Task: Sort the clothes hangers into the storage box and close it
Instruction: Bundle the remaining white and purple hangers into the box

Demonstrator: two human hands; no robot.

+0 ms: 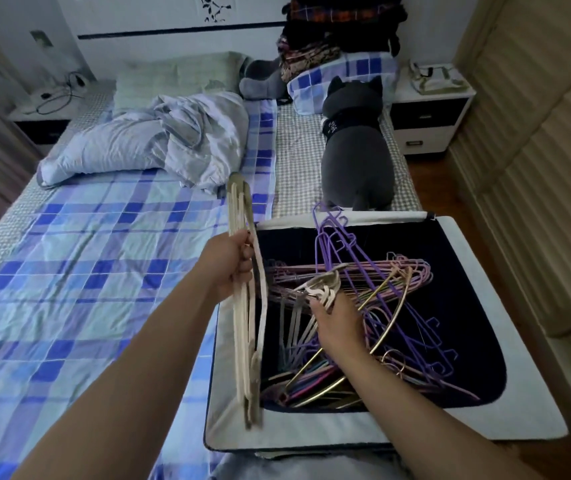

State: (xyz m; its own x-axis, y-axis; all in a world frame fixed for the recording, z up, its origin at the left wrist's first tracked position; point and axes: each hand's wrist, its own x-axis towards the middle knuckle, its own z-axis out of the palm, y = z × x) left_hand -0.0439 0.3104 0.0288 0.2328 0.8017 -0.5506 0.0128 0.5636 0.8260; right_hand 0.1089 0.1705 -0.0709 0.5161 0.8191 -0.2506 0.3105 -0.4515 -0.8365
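An open storage box (506,306) with a pale rim and a dark lining stands on the bed's right side. Several hangers (412,275), purple, pink and gold, lie tangled inside it. My left hand (228,268) grips a bundle of beige hangers (246,341) around its middle, held on edge over the box's left rim. My right hand (337,323) reaches into the box and holds the hooks of that beige bundle (322,287) above the pile.
The bed (86,289) with a blue checked sheet lies to the left, with a crumpled quilt (159,140) farther back. A grey plush toy (357,157) lies just behind the box. A nightstand (429,116) and a padded wall stand on the right.
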